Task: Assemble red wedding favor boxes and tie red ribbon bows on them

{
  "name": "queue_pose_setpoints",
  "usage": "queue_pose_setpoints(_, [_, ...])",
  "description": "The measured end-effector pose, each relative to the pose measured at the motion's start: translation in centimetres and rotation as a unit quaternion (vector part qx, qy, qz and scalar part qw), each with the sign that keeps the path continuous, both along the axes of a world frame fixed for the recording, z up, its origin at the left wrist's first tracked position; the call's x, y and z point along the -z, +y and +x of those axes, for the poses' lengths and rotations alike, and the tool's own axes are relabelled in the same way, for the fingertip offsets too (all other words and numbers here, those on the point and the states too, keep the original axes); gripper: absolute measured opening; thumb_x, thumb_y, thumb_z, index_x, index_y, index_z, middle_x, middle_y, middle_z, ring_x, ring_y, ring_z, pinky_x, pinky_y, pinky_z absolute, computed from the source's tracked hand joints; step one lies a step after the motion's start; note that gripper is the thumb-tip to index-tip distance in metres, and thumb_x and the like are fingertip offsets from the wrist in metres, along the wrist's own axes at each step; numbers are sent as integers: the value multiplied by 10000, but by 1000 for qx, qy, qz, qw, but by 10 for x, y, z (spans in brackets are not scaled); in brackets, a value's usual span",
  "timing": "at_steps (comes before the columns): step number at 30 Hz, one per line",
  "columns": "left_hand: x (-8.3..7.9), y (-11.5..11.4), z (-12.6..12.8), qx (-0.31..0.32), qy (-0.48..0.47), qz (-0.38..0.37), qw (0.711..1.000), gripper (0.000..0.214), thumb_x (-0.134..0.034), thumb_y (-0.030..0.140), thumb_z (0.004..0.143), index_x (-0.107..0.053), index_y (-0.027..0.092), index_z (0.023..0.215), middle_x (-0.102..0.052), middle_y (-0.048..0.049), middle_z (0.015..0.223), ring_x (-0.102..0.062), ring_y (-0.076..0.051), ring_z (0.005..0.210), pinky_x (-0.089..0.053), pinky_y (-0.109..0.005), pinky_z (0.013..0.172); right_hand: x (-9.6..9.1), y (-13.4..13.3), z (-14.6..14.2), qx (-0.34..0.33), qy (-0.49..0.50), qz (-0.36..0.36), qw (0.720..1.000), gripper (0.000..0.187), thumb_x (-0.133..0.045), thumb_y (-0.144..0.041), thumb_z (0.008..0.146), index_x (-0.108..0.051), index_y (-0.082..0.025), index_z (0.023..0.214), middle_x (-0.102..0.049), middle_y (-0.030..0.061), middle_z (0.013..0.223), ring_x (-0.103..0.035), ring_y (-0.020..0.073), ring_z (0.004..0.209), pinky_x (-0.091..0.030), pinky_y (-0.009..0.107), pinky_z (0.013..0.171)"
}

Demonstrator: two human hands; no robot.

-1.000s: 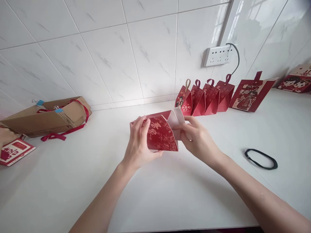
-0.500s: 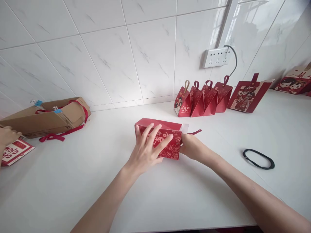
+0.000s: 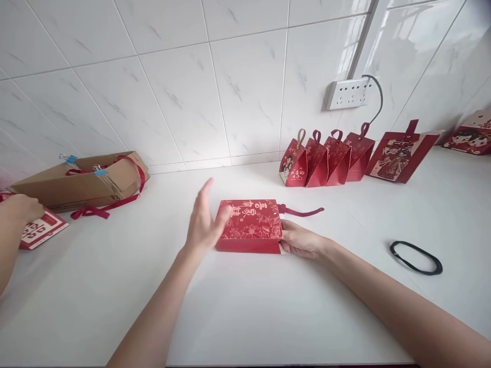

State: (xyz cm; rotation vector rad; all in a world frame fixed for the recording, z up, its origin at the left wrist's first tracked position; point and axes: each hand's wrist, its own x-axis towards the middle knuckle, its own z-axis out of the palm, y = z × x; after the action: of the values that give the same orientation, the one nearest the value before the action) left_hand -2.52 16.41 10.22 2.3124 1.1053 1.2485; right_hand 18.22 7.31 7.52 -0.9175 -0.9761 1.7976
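A red gift box point(image 3: 251, 222) with pink lettering and a floral print lies flat on the white table in front of me. My left hand point(image 3: 205, 220) is at its left end, fingers stretched and thumb apart; the thumb overlaps the box's corner, and I cannot tell whether it touches. At the right end my right hand point(image 3: 301, 239) grips the box, with its fingertips partly hidden at the edge. From that same end a dark red ribbon point(image 3: 305, 212) trails out to the right.
Behind, several red gift boxes with loops point(image 3: 337, 162) stand by the tiled wall, next to a larger red box point(image 3: 399, 156). A cardboard box point(image 3: 86, 186) with red ribbon sits left. Another person's hand point(image 3: 23, 214) holds a red-and-white box point(image 3: 48, 230). A black band point(image 3: 416, 258) lies right.
The red box has turned so its printed face points up. My left hand has come off that face to the left end. My right hand stays at the right end.
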Motion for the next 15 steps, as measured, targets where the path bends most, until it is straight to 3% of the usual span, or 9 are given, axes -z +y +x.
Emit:
queue_pose_setpoints(2, [0,9,-7,-58,-39,-181,981,698,-488,645,793,-438,197,1326,-466,-198,1384,-483,-346,1251,-389,-535,1013,2,1,-2,18,31,-26,999,432,-749,-227,729,-567,-188,1119,-688,42,1001,-673,127,900,-558,254,840])
queue_pose_setpoints(3, [0,13,-10,-46,-29,-264,963,637,-478,645,800,-515,204,1258,-538,-189,1317,-543,-343,1188,-435,-517,969,3,1,-4,26,42,-32,998,434,-748,-212,729,-562,-184,1121,-691,40,989,-676,123,884,-561,248,830])
queue_pose_setpoints(6, [-2,15,-15,104,5,-402,910,505,-460,616,829,-624,241,1126,-661,-128,1153,-621,-295,1084,-514,-445,878,3,0,-8,67,54,-25,996,429,-765,-190,701,-567,-181,1082,-698,27,924,-682,118,793,-576,220,720])
queue_pose_setpoints(10, [-7,9,-12,241,-63,-393,885,531,-486,576,838,-519,275,1274,-605,-114,1249,-583,-269,1143,-522,-411,886,-4,-5,-13,118,64,-7,991,283,-770,-176,675,-599,-184,900,-682,-13,773,-650,96,635,-540,170,548])
queue_pose_setpoints(15, [-6,3,-3,284,-190,-310,887,714,-660,551,702,-460,277,1330,-554,-118,1310,-548,-321,1175,-522,-425,905,-9,-8,-16,121,117,2,986,107,-617,-188,792,-580,-194,892,-675,3,785,-648,111,672,-552,213,633])
